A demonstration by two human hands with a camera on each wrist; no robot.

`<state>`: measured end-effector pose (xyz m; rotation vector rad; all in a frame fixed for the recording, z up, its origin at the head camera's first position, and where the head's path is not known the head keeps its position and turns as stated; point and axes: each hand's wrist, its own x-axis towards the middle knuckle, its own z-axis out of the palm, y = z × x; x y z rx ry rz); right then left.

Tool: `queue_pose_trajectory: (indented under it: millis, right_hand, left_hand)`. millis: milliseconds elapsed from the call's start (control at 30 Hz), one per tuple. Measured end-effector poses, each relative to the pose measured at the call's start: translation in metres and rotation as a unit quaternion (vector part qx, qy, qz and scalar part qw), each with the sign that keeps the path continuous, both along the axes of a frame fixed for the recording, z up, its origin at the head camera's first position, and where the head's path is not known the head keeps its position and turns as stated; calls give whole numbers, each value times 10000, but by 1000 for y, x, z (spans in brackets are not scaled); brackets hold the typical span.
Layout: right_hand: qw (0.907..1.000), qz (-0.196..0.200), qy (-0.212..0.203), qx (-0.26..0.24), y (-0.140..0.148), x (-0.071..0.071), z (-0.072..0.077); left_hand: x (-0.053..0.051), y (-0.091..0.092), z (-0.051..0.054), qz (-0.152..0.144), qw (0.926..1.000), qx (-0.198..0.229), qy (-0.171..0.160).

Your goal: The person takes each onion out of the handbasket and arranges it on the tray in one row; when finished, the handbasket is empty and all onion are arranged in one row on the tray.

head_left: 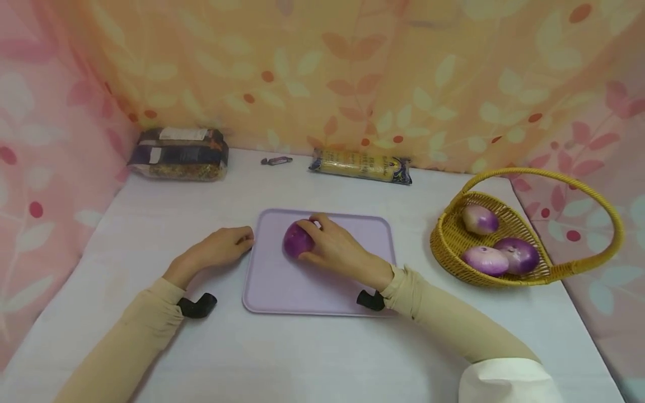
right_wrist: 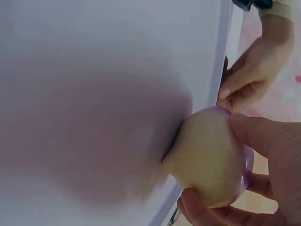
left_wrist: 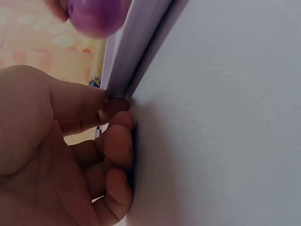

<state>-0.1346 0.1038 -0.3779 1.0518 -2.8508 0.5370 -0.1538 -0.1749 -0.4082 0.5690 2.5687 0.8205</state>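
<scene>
A purple onion [head_left: 297, 240] is over the left part of the lilac tray [head_left: 302, 291]; in the right wrist view its pale side and pointed end face the tray. Fingers and thumb of my right hand [head_left: 335, 249] grip this onion [right_wrist: 209, 157] from its purple side. At the tray's left edge, my left hand [head_left: 227, 246] pinches the rim between thumb and forefinger, its other fingers curled by the white tabletop in the left wrist view. Whether the onion touches the tray is hard to tell.
To the right stands a yellow wicker basket [head_left: 443, 254] with a tall handle, holding three purple-and-white onions [head_left: 486, 260]. Along the back lie a dark bag of dry food [head_left: 181, 157], a small wrapped candy [head_left: 277, 160] and a yellow packet of noodles [head_left: 360, 166]. Patterned curtains surround the table.
</scene>
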Motion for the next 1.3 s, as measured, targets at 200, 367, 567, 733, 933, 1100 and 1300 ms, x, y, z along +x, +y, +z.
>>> queue_pose_trajectory:
  millis: [200,367,567,733,933,1100,1300]
  right_hand:
    - [9997,164,-175,67,-23,0,-3]
    - [9987,368,-306,147,-37,-1,-5]
    - [9979,462,-380,259,-45,-1,-9]
    - [9982,322,-442,255,-37,2,-7]
    - [9978,-547,-245,290,31,5,20]
    - [9842,-1733,307,164,130,14,39]
    - [9494,-3035,590,557,222,42,49]
  left_hand:
    - [4,4,-7,-37,9999,44,159]
    - [7,6,-9,-18,9999,33,131]
    - [11,8,-14,78,9999,72,94]
    - [14,7,-17,177,9998,130,-8]
    - [14,7,-18,151,9997,184,74]
    - [10,5,-10,28,9997,114,230]
    - [3,-1,1,22,9997,28,248]
